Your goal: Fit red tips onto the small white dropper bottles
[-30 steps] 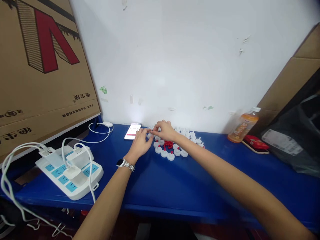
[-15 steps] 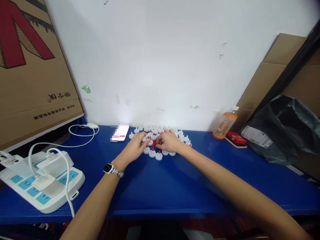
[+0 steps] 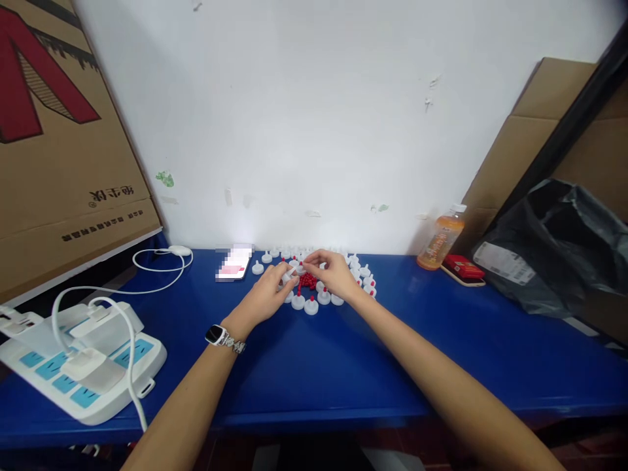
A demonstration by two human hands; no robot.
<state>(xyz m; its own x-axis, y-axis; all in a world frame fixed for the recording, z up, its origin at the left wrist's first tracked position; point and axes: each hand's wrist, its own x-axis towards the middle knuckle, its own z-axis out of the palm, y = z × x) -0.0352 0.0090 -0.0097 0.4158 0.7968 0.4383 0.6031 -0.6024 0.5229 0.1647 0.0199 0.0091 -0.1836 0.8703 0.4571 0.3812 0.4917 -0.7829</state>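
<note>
Right now, both bare hands are close together over the middle of the shiny blue tabletop (image 3: 314, 366), near its far edge, fingertips almost meeting! The left hand (image 3: 269, 292), at nine o'clock, has thumb and fingers clamped on a round white plastic cap with a slim spout (image 3: 289, 275), tilted so that the spout leans toward two o'clock. Opposite, at three o'clock, the right hand (image 3: 331, 273) has its thumb and forefinger drawn in by that spout; whether they pinch anything, I cannot tell, the gap is too small.

And look between the hands, slightly nearer: a heap of tiny glossy red pieces (image 3: 308, 281). At six o'clock from the heap, upright white caps tipped with red (image 3: 311, 305) stand in a curved row, and more white caps with bare spouts (image 3: 258, 267) sit toward ten o'clock.

How does it handle? Very light, I'd judge, stiff in the base and a touch slick, hard to break but quick to roll. Best hold: the broad rim, thumb against fingers, spout free. Those red pieces look featherweight and easily dropped; a fingertip pinch on the sides suits them.

Out at ten o'clock lies a phone with a bright, blurred screen (image 3: 235, 263).
</note>
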